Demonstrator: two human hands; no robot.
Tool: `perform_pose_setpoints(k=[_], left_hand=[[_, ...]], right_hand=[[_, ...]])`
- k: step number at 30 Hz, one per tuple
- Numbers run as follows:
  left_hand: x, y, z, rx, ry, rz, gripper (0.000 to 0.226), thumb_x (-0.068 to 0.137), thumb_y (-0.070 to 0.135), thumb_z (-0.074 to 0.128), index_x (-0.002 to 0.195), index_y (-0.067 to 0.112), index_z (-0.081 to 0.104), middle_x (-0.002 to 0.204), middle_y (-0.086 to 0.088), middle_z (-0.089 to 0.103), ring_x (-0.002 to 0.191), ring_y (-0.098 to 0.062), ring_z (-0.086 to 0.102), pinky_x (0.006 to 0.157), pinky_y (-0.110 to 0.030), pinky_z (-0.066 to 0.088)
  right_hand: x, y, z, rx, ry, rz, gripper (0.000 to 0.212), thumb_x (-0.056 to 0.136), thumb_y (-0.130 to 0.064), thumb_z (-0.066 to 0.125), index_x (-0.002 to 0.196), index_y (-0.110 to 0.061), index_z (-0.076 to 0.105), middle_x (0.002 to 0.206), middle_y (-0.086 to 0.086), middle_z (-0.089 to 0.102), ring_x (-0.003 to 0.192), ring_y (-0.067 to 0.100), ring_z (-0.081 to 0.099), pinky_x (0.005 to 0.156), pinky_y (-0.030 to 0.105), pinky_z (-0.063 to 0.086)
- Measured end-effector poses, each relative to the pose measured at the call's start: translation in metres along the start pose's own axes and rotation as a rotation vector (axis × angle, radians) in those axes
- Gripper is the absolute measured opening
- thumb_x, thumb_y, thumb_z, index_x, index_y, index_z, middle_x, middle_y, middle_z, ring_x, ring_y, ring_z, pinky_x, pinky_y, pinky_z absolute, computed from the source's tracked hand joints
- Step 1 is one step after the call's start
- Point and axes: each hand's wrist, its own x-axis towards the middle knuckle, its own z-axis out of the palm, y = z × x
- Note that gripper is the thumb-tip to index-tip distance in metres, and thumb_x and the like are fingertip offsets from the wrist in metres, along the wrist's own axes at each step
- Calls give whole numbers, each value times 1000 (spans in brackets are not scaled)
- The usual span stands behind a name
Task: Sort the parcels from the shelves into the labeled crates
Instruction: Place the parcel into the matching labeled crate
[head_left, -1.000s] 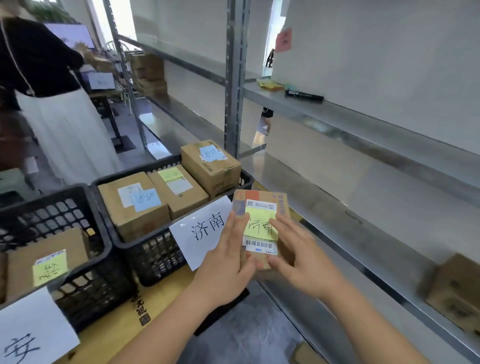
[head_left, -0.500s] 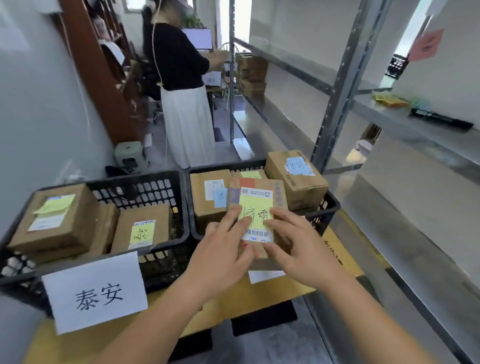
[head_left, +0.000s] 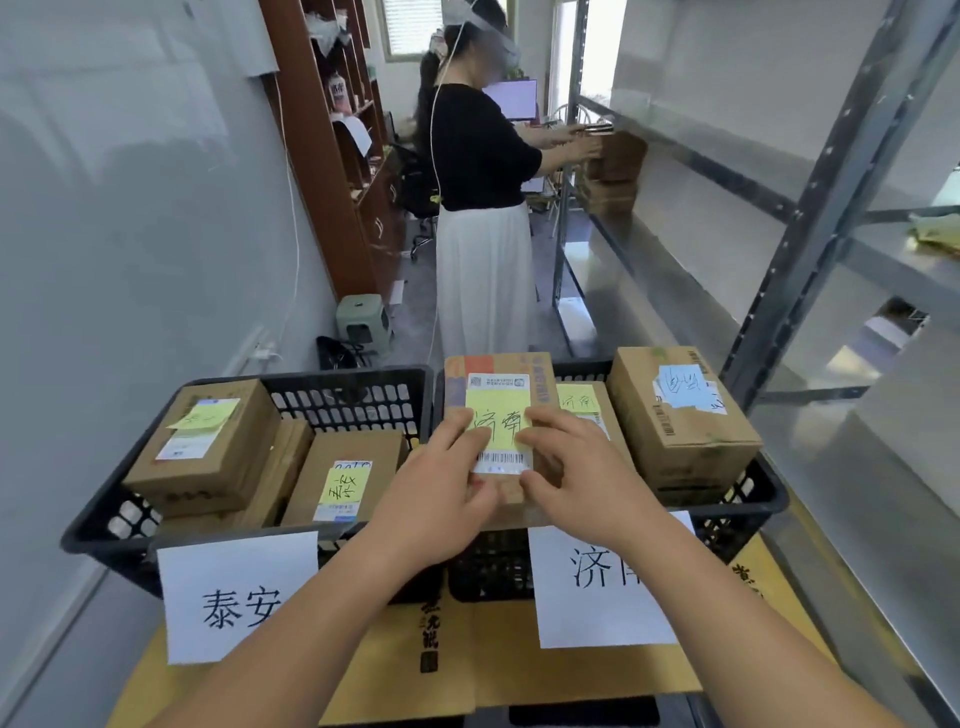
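Both hands hold one cardboard parcel (head_left: 497, 387) with a yellow handwritten note and a barcode label. My left hand (head_left: 439, 493) grips its left side and my right hand (head_left: 582, 475) its right side. The parcel hovers over the left part of the right black crate (head_left: 763, 486), which carries a white paper label (head_left: 605, 584). In that crate lie a yellow-noted parcel (head_left: 587, 405) and a blue-noted parcel (head_left: 680, 415). The left black crate (head_left: 104, 525), with its own white label (head_left: 236, 597), holds several yellow-noted parcels (head_left: 208, 447).
Both crates sit on a yellow cardboard base (head_left: 519, 670). Metal shelving (head_left: 810, 208) runs along the right. A person in a black top and white skirt (head_left: 483, 218) stands ahead handling boxes (head_left: 613, 171). A white wall is on the left; a green stool (head_left: 361, 319) is behind the crates.
My view has swung left from the shelf to face the crates. Both hands have carried the parcel forward, from in front of the right crate's label to above that crate.
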Motion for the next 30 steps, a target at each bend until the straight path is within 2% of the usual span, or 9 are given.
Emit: perform_pose_setpoints(k=[3, 11, 16, 18, 21, 24, 27, 30], left_hand=[[26, 8, 8, 8, -25, 22, 58, 94, 46, 49, 148, 29, 40, 162, 12, 19, 132, -23, 46, 103, -38, 44], [107, 5, 27, -71, -67, 63, 53, 97, 34, 51, 148, 23, 44, 162, 7, 24, 136, -20, 43, 102, -32, 38], [136, -36, 23, -19, -53, 17, 55, 91, 37, 52, 143, 22, 47, 155, 10, 29, 120, -19, 54, 90, -34, 45], [140, -53, 21, -8, -62, -19, 55, 89, 38, 53, 141, 22, 48, 151, 11, 31, 112, -20, 57, 87, -36, 48], [142, -74, 20, -19, -101, -69, 56, 89, 38, 53, 142, 22, 46, 153, 9, 30, 114, -21, 56, 92, -39, 50], [149, -83, 19, -12, -98, -84, 57, 91, 40, 52, 144, 22, 45, 154, 7, 30, 117, -25, 55, 96, -41, 48], [151, -83, 19, 46, -107, -82, 61, 88, 50, 42, 144, 25, 42, 153, 7, 29, 108, -27, 56, 90, -41, 49], [146, -81, 22, 146, -104, -72, 70, 83, 57, 21, 144, 27, 39, 154, 6, 27, 98, -27, 55, 85, -41, 50]], right_hand=[[12, 19, -9, 10, 8, 30, 50, 89, -37, 64, 138, -25, 63, 156, -17, 40, 141, 14, 38, 117, 42, 39], [65, 58, -23, -43, 14, 128, 53, 91, -36, 68, 141, -22, 60, 155, -17, 39, 140, 11, 40, 116, 39, 42], [112, 51, 1, -6, -10, 141, 53, 88, -38, 65, 139, -23, 62, 154, -16, 40, 137, 12, 39, 114, 31, 36], [128, 48, 15, 4, -47, 138, 52, 88, -37, 66, 139, -22, 62, 155, -15, 41, 139, 13, 39, 116, 33, 37], [144, 44, 33, 17, -89, 133, 53, 89, -36, 65, 139, -21, 62, 155, -13, 41, 141, 15, 39, 117, 36, 37], [157, 44, 39, 26, -84, 143, 52, 86, -39, 63, 136, -24, 63, 152, -16, 42, 137, 17, 40, 112, 36, 40], [163, 45, 40, -18, -93, 115, 45, 85, -39, 63, 129, -26, 60, 144, -20, 41, 127, 17, 41, 99, 30, 42], [160, 47, 43, -79, -92, 65, 43, 89, -38, 62, 130, -26, 56, 143, -18, 40, 123, 18, 40, 96, 30, 41]])
